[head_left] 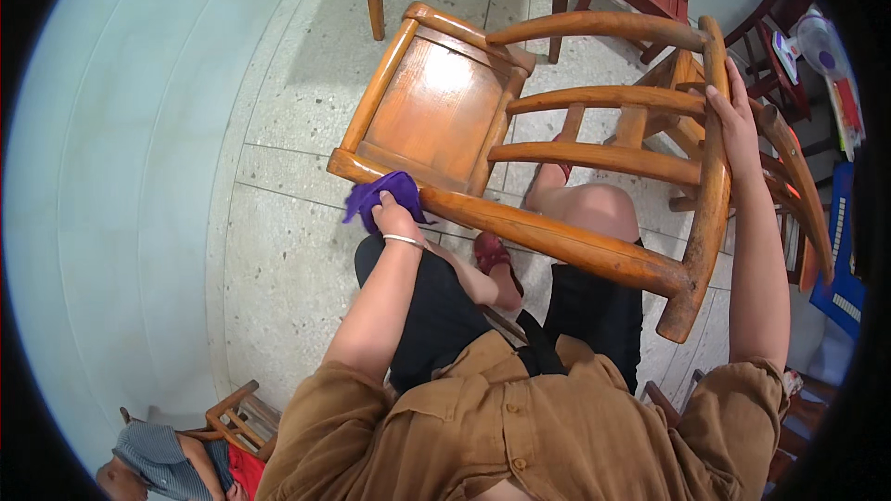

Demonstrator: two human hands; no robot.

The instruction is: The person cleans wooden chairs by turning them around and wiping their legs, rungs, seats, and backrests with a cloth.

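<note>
Wiping a tipped wooden chair (520, 148) with a purple cloth (380, 193).

Chair held up off the speckled floor (278, 250), lying on its side across the lap, seat facing up and away. Left hand (394, 220) closed tight around the cloth, pressing it on the chair's front rail near the seat corner; wrist with a thin bangle (403, 240), arm bent and reaching forward. Right hand (733, 116) stretched far out, fingers wrapped over the curved back rail, holding the chair steady. Could slip and drop onto the bare knee (599, 209) or the foot in the red shoe (492, 253) if that one hold lets go. Could tip sideways from a hard push with the cloth.
</note>
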